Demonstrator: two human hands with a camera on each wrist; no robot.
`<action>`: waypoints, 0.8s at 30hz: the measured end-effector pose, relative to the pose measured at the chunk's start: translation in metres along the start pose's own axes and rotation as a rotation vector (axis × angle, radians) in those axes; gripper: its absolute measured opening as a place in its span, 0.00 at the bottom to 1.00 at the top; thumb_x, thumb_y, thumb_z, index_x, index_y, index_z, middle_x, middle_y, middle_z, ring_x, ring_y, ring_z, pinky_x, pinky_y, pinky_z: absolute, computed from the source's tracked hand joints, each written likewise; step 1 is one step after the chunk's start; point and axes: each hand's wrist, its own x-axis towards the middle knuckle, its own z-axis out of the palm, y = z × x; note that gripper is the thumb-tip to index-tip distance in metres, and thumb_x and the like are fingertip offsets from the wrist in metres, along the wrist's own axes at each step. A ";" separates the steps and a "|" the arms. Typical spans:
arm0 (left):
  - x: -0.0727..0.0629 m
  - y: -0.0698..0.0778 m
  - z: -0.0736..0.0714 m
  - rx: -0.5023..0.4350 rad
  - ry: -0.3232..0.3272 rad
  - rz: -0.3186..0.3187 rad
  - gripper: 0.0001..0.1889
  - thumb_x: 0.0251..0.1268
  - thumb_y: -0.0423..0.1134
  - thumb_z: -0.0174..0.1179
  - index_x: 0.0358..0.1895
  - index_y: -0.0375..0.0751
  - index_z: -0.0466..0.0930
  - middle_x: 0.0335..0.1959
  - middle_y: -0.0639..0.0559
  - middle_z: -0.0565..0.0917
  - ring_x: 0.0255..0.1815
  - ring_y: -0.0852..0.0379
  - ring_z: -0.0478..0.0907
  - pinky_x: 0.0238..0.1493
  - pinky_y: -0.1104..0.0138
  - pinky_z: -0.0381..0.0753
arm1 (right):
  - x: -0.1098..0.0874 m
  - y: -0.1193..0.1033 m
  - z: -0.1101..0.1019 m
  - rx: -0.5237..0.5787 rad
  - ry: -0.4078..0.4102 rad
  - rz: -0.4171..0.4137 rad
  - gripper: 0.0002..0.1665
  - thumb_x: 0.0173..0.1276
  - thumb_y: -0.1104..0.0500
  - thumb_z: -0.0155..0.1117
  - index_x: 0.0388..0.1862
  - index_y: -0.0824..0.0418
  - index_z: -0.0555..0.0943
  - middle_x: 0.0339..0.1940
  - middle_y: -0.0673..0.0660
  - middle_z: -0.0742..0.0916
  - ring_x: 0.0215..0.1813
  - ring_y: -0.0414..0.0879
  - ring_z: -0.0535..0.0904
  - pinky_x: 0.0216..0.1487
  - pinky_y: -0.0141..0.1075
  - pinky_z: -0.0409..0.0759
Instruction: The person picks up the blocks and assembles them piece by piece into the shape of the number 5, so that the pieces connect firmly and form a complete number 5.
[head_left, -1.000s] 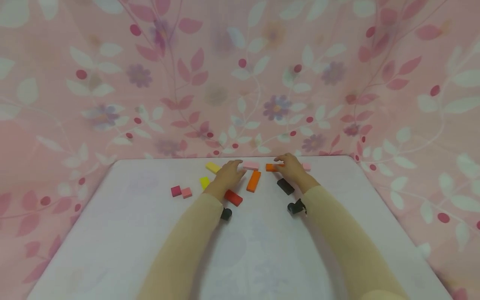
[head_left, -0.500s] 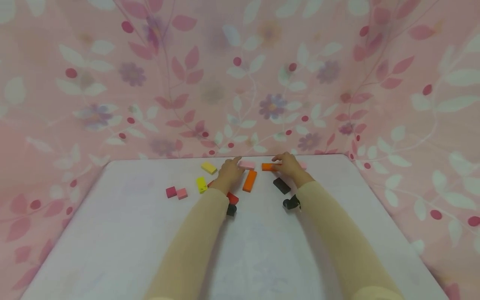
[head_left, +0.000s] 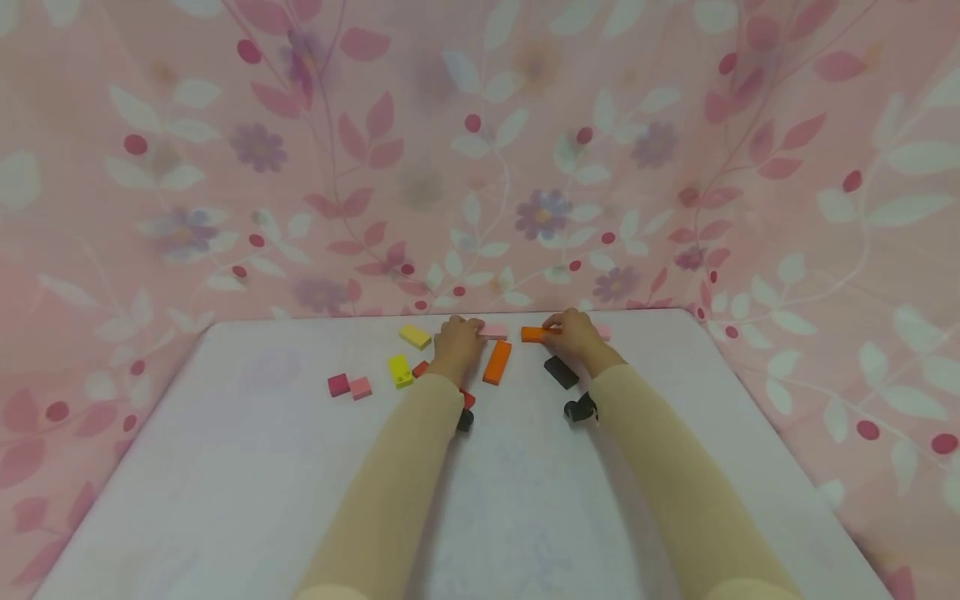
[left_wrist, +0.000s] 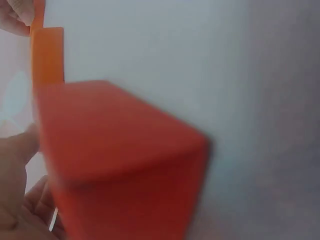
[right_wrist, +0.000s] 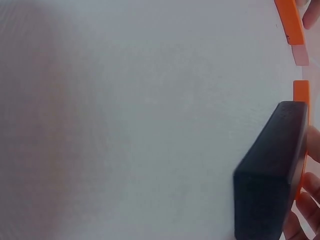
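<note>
Two tan sleeves (head_left: 390, 483) stretch over the white surface (head_left: 240, 467). Beyond them, a black block (head_left: 561, 372) slants from near right to far left, and a loose orange block (head_left: 497, 363) points away, its far end tipped rightward. Farther off, the right hand (head_left: 577, 340) pinches the crosswise orange block (head_left: 532, 334) at its right end — long axis left to right near the back edge, left end sticking out. The left hand (head_left: 457, 346) is at the left end of a pink block (head_left: 493, 332), also crosswise; whether it grips anything I can't tell — fingertips partly hidden.
</note>
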 end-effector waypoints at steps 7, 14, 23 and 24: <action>-0.005 0.000 -0.002 -0.026 0.067 -0.024 0.14 0.74 0.43 0.58 0.57 0.45 0.82 0.50 0.42 0.77 0.52 0.44 0.71 0.57 0.53 0.72 | 0.000 -0.003 0.000 0.013 -0.010 0.010 0.18 0.71 0.54 0.66 0.57 0.58 0.85 0.54 0.66 0.76 0.57 0.62 0.72 0.62 0.52 0.72; -0.012 -0.004 -0.007 -0.144 0.056 -0.105 0.14 0.71 0.42 0.59 0.53 0.37 0.82 0.47 0.42 0.80 0.50 0.43 0.73 0.57 0.52 0.72 | 0.002 -0.008 0.006 0.016 -0.014 0.011 0.18 0.70 0.51 0.67 0.56 0.56 0.86 0.55 0.64 0.78 0.57 0.60 0.72 0.61 0.52 0.73; -0.022 -0.006 -0.008 -0.153 0.072 -0.191 0.17 0.69 0.45 0.60 0.53 0.37 0.82 0.46 0.44 0.83 0.45 0.44 0.76 0.56 0.54 0.72 | 0.003 -0.021 0.012 0.006 0.015 -0.049 0.17 0.71 0.54 0.67 0.55 0.59 0.86 0.53 0.65 0.80 0.56 0.58 0.74 0.61 0.49 0.73; -0.023 -0.006 -0.007 -0.146 0.081 -0.200 0.17 0.69 0.46 0.61 0.53 0.37 0.82 0.45 0.44 0.84 0.45 0.44 0.76 0.56 0.54 0.72 | 0.004 -0.022 0.013 -0.001 0.023 -0.061 0.17 0.71 0.55 0.67 0.55 0.60 0.86 0.53 0.65 0.81 0.56 0.58 0.74 0.61 0.50 0.73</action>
